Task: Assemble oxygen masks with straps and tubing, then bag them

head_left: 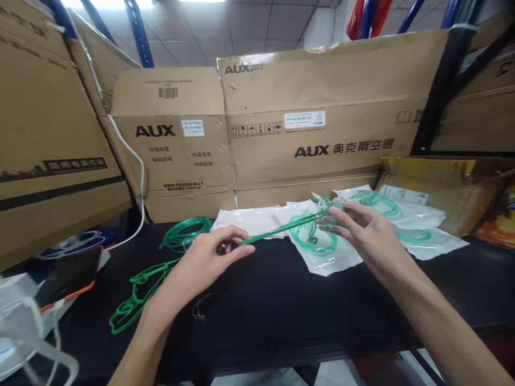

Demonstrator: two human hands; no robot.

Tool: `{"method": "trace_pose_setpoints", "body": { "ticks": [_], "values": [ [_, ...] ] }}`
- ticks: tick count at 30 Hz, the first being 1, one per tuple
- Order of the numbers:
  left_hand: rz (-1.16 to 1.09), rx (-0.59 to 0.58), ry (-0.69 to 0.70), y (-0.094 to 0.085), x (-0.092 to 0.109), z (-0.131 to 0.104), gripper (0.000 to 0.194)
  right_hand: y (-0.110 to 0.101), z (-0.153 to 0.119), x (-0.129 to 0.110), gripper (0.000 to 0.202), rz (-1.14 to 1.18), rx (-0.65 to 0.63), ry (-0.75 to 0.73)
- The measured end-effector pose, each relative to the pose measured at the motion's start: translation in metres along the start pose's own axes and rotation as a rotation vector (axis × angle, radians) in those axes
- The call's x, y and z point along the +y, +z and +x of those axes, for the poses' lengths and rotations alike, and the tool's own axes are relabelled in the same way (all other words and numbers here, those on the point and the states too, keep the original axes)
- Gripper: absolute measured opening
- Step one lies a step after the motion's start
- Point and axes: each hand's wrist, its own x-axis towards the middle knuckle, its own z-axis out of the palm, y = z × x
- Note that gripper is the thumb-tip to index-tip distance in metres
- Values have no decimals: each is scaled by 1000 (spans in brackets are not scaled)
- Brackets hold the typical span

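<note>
A green elastic strap [284, 228] is stretched between my two hands above the black table. My left hand [211, 254] pinches its near end between thumb and fingers. At the other end, my right hand [370, 230] grips a clear plastic piece [337, 205] to which the strap runs; the fingers partly cover it, so its full shape is hidden. Behind my left wrist lies a coil of green tubing [187, 231]. Left of my left forearm is a loose tangle of green straps [139, 292]. A small thin clear piece [198, 310] lies between my forearms.
White-backed clear packages [322, 265] holding coiled green tubing lie behind and beside my right hand. Large cardboard boxes [333, 128] wall the back. At left are a phone [74, 273] with an orange edge and white cables [140, 166]. An open carton [442, 187] stands right.
</note>
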Motion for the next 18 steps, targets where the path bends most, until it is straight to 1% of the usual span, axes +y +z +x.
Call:
{"method": "trace_pose_setpoints", "body": {
  "ticks": [1, 2, 4, 6, 7, 8, 10, 12, 13, 16, 18],
  "values": [
    [16, -58, 24, -2, -2, -2, 25, 3, -3, 1, 36, -64, -43, 18],
    [35, -122, 47, -3, -4, -4, 23, 9, -7, 2, 39, -141, -112, 46],
    [70, -220, 68, -5, -11, -11, 21, 24, -18, 8, 45, -329, -334, 90],
    [101, -222, 37, -9, -20, -21, 20, 38, -27, 14, 45, -470, -540, 81],
    [125, -204, -2, -11, -25, -27, 23, 44, -31, 17, 42, -516, -603, 59],
    [157, -187, -56, -13, -30, -33, 27, 48, -34, 20, 39, -549, -637, 33],
    [227, -186, -184, -16, -36, -46, 34, 52, -37, 23, 36, -580, -654, 7],
    [284, -225, -282, -16, -39, -55, 34, 51, -37, 24, 37, -611, -658, -1],
    [307, -236, -306, -16, -38, -59, 29, 49, -37, 24, 38, -626, -659, -3],
    [343, -226, -293, -12, -36, -62, 14, 43, -35, 22, 39, -657, -649, -11],
    [340, -201, -267, -10, -34, -60, 15, 42, -34, 20, 39, -661, -636, -22]
  ]
}}
